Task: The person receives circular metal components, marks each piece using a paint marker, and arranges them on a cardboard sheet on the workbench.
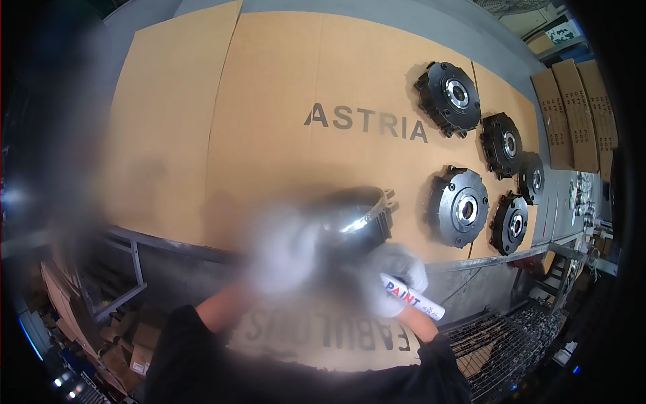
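A white paint marker (418, 300) with "PAINT" on it lies in my right hand (396, 277), whose gloved fingers are wrapped round it. My left hand (286, 254), gloved in white, is blurred at the left side of a dark round metal housing (360, 219); its fingers cannot be made out. The housing has a shiny rim and fins at its right, and sits at the front edge of the cardboard sheet (269, 108). Its lower part is hidden by blur and my hands.
Several black round parts with silver hubs, one of them nearest the housing (461, 207), stand at the right of the cardboard. Brown boxes (572, 118) are at the far right. Below the table edge are a wire mesh basket (498, 350) and cartons (131, 347).
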The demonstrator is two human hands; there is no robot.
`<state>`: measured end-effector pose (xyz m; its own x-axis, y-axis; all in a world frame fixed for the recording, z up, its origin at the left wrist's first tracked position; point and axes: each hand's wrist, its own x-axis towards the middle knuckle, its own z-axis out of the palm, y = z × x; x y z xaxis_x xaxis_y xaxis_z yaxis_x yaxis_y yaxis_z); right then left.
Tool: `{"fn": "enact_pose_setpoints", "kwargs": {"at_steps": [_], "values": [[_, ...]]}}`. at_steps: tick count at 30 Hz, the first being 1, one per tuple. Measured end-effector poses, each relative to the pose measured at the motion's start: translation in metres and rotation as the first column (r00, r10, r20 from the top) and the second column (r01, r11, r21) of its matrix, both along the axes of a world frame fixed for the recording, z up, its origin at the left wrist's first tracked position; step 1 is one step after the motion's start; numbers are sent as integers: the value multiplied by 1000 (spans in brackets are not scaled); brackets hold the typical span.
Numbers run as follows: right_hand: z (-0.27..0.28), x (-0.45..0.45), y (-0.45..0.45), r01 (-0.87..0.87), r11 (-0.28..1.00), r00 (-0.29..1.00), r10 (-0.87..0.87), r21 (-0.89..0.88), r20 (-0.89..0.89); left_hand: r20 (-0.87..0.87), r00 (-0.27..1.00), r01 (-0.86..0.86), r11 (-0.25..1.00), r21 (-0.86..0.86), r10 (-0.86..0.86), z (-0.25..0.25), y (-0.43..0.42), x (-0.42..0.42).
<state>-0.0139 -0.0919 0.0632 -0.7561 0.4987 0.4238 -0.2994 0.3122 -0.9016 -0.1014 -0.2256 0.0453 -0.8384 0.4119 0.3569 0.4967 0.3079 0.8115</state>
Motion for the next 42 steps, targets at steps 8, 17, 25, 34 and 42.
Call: {"fn": "enact_pose_setpoints", "kwargs": {"at_steps": [8, 17, 25, 34, 42], "values": [[-1, 1, -1, 17, 1000, 1000, -17, -10, 5, 51, 998, -35, 999, 17, 34, -1, 1, 1], [-2, 1, -4, 53, 996, 998, -52, -77, 19, 15, 1000, -13, 1000, 5, 13, -2, 0, 0], [2, -3, -4, 25, 999, 1000, -26, 21, 6, 59, 998, -28, 1000, 9, 27, -1, 0, 1], [0, 15, 10, 58, 996, 998, -58, -71, 0, 35, 999, -8, 1000, -5, 8, -4, -5, 1], [9, 3, 5, 109, 982, 994, -103, 157, -47, 23, 1000, 15, 1000, -23, -15, -5, -5, 2]]}}
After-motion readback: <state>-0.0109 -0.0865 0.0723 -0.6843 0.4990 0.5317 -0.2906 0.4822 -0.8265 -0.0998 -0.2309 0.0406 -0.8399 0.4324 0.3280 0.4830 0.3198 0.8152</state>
